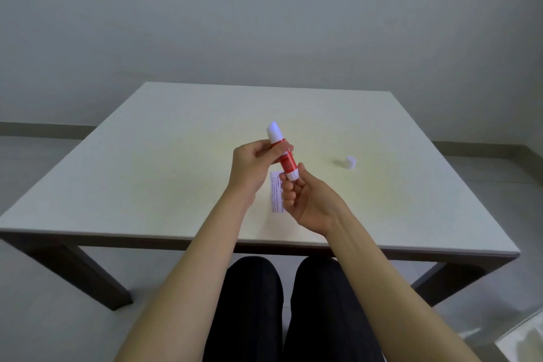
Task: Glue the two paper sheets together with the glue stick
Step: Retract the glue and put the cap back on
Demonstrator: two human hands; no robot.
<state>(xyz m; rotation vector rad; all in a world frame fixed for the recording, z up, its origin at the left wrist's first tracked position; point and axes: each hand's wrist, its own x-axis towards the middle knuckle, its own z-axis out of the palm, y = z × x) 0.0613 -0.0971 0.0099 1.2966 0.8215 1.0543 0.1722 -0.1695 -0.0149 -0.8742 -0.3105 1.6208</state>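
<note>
I hold a red glue stick (286, 160) tilted in the air above the table, its white glue end pointing up and away. My left hand (254, 166) grips its upper barrel. My right hand (305, 200) pinches the white base knob between thumb and fingers. The white cap (351, 162) lies on the table to the right, apart from the stick. Under my hands a small white paper sheet (275, 195) with printed lines lies flat; my right hand covers most of it. A second sheet is not distinguishable.
The pale table (147, 173) runs to its near edge at my lap, with dark legs at both front corners. A grey wall stands behind it. A shiny object (523, 338) sits on the floor at the lower right.
</note>
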